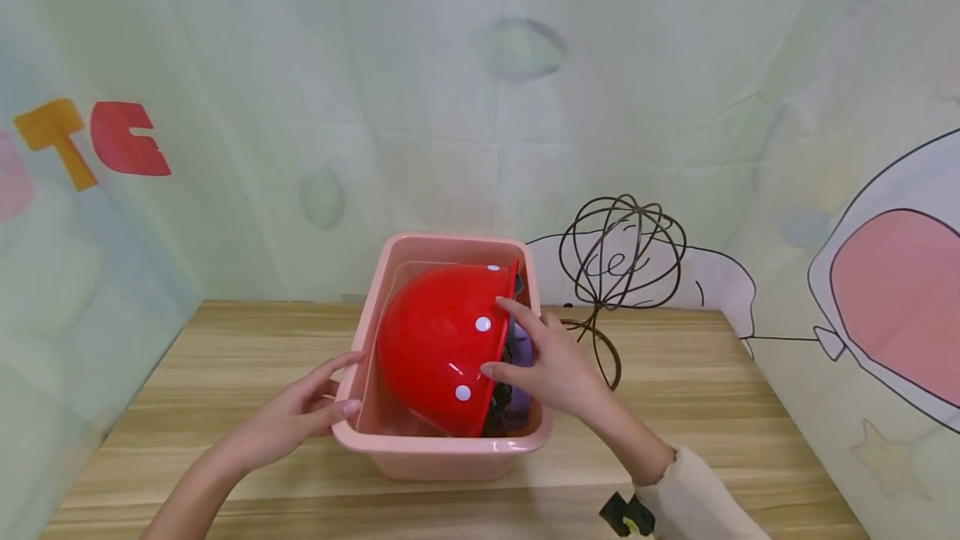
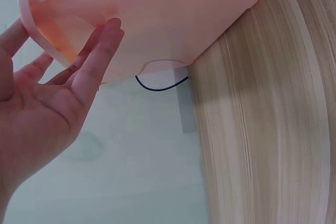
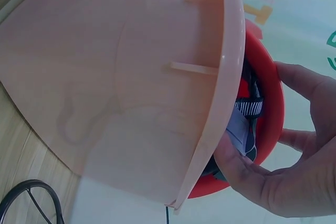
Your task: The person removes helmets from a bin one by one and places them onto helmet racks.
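A red helmet (image 1: 435, 340) with white dots lies on its side inside a pink plastic bin (image 1: 442, 444), its opening facing right. My right hand (image 1: 551, 361) grips the helmet's rim, and in the right wrist view some fingers reach inside by the dark straps (image 3: 249, 106). The bin's left rim is held by my left hand (image 1: 303, 411), with thumb and forefinger on the edge. From the left wrist view, other fingers of that hand (image 2: 52, 98) lie against the bin's outer wall (image 2: 173, 19). Something purple (image 1: 519, 348) shows beside the helmet's opening.
A dark wire stand shaped like a round cage (image 1: 622, 257) is behind and right of the bin. Both stand on a wood-grain table (image 1: 675, 415). A printed cloth backdrop (image 1: 450, 107) rises at the back and sides. A small black clip (image 1: 626, 515) is near my right sleeve.
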The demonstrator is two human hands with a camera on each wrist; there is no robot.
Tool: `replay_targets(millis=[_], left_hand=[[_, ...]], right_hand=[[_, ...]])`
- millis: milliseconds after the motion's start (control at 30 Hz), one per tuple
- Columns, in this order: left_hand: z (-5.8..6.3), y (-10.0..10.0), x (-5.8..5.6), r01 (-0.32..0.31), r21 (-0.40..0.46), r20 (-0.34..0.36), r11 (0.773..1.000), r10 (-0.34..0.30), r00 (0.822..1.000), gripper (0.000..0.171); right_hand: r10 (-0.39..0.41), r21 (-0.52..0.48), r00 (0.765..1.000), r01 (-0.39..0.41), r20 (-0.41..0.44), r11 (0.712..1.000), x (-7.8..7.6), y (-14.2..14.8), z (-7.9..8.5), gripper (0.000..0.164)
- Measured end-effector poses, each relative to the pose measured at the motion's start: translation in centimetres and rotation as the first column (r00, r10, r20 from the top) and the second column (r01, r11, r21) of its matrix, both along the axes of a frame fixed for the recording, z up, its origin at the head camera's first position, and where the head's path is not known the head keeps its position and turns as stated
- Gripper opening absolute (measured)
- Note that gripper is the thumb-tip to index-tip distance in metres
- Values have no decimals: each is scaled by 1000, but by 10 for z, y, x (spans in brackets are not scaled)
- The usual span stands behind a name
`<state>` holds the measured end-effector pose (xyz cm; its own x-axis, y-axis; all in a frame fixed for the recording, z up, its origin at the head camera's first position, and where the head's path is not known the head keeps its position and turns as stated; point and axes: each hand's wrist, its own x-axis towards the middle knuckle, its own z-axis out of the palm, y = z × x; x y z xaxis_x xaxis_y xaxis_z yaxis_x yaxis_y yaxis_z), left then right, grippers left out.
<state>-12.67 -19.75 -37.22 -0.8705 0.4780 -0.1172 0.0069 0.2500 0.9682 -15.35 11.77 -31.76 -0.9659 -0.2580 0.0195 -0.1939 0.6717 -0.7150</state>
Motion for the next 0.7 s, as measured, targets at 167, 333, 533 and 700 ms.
replay_targets(millis=[167, 333, 533, 700], left_hand=[[0, 0, 1, -1, 3, 2, 1000, 1, 1000, 64], [0, 1, 1, 0, 4, 5, 1000, 0, 1000, 64], [1, 1, 1, 6, 12, 3, 1000, -6, 1000, 64], [1, 1, 0, 6, 16, 6, 1000, -6, 1000, 64]], right_hand=[[-9, 11, 1000, 9, -15, 1000, 1, -1, 1, 75], [-15, 29, 1000, 16, -28, 999, 2, -2, 1, 75], [-20, 40, 1000, 21, -17, 999, 2, -4, 4, 76], [-19, 43, 1000, 20, -24, 999, 3, -5, 5, 76]])
